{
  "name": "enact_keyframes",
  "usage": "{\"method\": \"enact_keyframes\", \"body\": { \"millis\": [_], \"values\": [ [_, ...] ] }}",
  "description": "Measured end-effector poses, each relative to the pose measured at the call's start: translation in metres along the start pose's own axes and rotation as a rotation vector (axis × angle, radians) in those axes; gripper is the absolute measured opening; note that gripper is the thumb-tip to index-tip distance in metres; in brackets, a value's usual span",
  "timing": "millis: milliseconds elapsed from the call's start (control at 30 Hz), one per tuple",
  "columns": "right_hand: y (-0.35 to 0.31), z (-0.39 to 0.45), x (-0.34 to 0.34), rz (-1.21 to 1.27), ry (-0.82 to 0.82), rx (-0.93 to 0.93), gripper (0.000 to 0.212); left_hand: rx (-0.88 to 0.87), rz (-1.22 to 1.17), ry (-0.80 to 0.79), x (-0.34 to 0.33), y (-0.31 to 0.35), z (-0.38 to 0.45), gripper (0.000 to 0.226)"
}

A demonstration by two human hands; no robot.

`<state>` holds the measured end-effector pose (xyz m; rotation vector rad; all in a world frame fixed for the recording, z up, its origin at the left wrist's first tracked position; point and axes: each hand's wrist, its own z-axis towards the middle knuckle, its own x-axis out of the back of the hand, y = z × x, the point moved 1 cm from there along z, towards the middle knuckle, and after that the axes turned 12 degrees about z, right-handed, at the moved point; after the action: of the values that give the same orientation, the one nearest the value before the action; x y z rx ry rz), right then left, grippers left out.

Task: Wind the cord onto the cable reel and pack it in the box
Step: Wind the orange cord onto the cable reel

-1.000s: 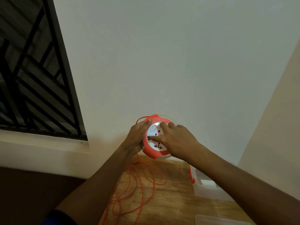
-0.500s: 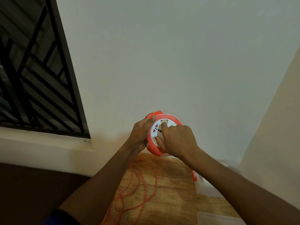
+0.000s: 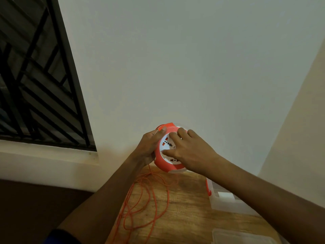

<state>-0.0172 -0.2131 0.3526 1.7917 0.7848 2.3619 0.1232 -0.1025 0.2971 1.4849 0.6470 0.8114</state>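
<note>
An orange cable reel (image 3: pixel 162 162) with a white socket face is held up above the far edge of the wooden table (image 3: pixel 186 208). My left hand (image 3: pixel 149 145) grips its left rim, thumb on the top edge. My right hand (image 3: pixel 188 150) lies over the white face, fingers spread on it. A thin orange cord (image 3: pixel 149 199) hangs from the reel and lies in loose loops on the table. A clear plastic box (image 3: pixel 226 199) with an orange latch stands at the right, partly hidden by my right forearm.
A clear plastic lid (image 3: pixel 242 236) lies at the table's near right edge. A plain wall stands right behind the reel. A barred window (image 3: pixel 38 81) with a pale sill is at the left. Dark floor lies left of the table.
My right hand has shifted around the reel's white face, its fingers now spread wider. The socket marks sit at a different angle. Less cord lies in the loops on the table.
</note>
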Motion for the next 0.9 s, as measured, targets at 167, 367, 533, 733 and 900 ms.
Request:
{"method": "enact_keyframes", "body": {
  "millis": [167,367,533,733,900],
  "values": [
    [-0.006,-0.002,0.001,-0.099,-0.045,0.012,0.059,0.000,0.004,-0.022,0.000,0.003,-0.001,0.041],
    [0.001,-0.001,0.002,-0.165,-0.080,0.037,0.068,0.014,-0.013,-0.051,0.003,0.003,-0.001,0.039],
    [-0.001,-0.001,-0.008,-0.210,-0.084,0.016,0.072,-0.030,0.006,-0.022,0.003,0.006,-0.002,0.034],
    [0.006,0.010,-0.009,0.249,0.020,-0.412,0.064,-0.036,-0.049,0.058,-0.007,0.005,0.002,0.045],
    [0.012,0.007,-0.012,0.159,0.155,-0.226,0.055,-0.037,-0.065,0.038,-0.001,0.009,0.006,0.046]
  ]
}}
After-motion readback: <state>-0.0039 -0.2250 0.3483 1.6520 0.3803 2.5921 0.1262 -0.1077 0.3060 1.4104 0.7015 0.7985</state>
